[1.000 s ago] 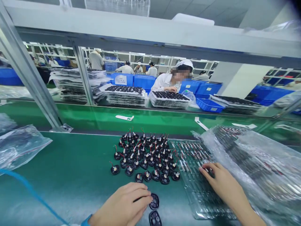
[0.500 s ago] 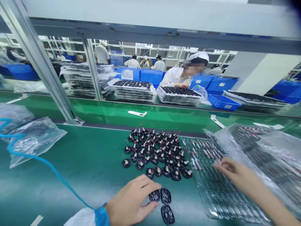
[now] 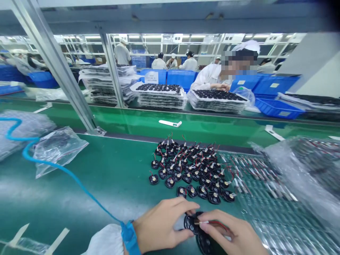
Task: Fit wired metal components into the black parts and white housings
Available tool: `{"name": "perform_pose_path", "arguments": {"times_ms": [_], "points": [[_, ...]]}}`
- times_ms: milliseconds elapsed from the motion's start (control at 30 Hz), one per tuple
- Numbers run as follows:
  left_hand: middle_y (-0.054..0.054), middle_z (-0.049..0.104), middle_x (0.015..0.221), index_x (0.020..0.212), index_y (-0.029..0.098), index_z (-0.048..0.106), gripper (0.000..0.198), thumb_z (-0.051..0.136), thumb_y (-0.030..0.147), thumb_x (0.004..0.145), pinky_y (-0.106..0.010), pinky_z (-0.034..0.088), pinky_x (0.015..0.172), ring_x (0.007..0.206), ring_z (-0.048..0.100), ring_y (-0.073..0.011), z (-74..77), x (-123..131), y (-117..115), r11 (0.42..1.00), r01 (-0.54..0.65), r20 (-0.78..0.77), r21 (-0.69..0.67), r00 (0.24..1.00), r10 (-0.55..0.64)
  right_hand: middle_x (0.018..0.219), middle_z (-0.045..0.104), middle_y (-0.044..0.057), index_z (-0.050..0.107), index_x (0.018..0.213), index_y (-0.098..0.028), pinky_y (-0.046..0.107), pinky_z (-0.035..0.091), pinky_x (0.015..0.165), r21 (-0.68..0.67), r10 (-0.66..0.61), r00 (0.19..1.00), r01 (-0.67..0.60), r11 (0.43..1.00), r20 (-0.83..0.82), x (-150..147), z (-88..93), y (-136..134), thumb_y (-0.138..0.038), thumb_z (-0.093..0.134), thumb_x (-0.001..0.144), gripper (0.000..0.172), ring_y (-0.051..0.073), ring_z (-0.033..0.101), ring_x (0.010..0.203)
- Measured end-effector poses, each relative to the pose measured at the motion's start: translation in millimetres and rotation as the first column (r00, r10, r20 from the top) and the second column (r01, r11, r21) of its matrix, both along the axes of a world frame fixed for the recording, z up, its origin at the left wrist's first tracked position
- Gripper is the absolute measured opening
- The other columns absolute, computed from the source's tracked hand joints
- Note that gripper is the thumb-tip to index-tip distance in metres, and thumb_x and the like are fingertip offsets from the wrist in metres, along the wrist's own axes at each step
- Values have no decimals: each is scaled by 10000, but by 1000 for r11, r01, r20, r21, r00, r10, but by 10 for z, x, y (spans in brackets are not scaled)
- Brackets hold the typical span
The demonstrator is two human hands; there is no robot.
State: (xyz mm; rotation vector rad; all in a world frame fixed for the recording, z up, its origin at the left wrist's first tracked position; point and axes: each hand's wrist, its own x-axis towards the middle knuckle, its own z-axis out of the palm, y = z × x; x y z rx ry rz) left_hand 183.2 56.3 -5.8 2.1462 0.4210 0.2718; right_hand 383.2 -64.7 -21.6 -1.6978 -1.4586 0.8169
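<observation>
My left hand (image 3: 164, 223) grips a small black rounded-square plastic part (image 3: 190, 224) by its edges, between thumb and fingers, at the bench's front. Right over that part, my right hand (image 3: 231, 232) pinches a thin wired piece (image 3: 212, 222) with red and dark wires; its tip meets the part. A second black part (image 3: 204, 243) lies just below, partly covered by my right hand. Beyond my hands stands a cluster of similar black parts (image 3: 186, 166), with pale round discs and red and green wires on them.
To the right, a clear ribbed tray (image 3: 281, 219) holds rows of wired pieces, beside plastic-wrapped trays (image 3: 318, 166). A blue coiled cord (image 3: 71, 173) runs to my left wristband. Plastic bags (image 3: 61, 148) lie left. A metal post (image 3: 61, 71) rises there. A co-worker (image 3: 212, 76) sits opposite.
My right hand has come from the clear tray to the black part at my left hand, bringing a wired piece. My left hand has closed around the part. The view has shifted left.
</observation>
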Motion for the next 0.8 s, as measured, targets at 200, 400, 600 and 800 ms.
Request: {"name": "perform_pose_path", "arguments": {"times_ms": [200, 400, 600, 800], "points": [[-63, 669, 1263, 1415, 236, 543, 614, 765, 185, 845, -292, 481, 1061, 1172, 644, -222, -7, 8, -1, 1000, 10, 9, -14, 1000, -9, 838, 757, -92, 722, 882, -330, 89, 520, 672, 117, 99, 975, -124, 985, 199, -11, 5, 47, -368, 604, 963, 148, 82, 727, 712], [-65, 679, 1258, 1426, 240, 538, 630, 767, 189, 842, -316, 492, 1061, 1172, 650, -232, 11, 14, -8, 1000, 1, -10, -21, 1000, -1, 833, 722, -18, 671, 891, -263, 166, 548, 668, 114, 202, 866, -283, 952, 458, -119, 220, 86, -151, 471, 974, 244, 124, 719, 710], [-55, 622, 1411, 1462, 273, 507, 681, 773, 197, 840, -372, 455, 1121, 1280, 599, -248, -8, 0, -7, 997, -22, -30, -67, 999, 20, 979, 746, 54, 684, 957, -212, 286, 587, 724, -112, 323, 710, -329, 938, 626, -250, 310, 195, 61, 491, 720, 410, 212, 747, 829], [-89, 652, 1334, 1461, 234, 527, 707, 784, 167, 807, -406, 460, 1113, 1239, 608, -265, -74, 10, -11, 994, -98, -127, -58, 988, 90, 874, 756, 25, 702, 999, -194, 280, 603, 611, -61, 271, 660, -323, 944, 701, -299, 253, 246, 70, 536, 672, 452, 217, 754, 716]]}}
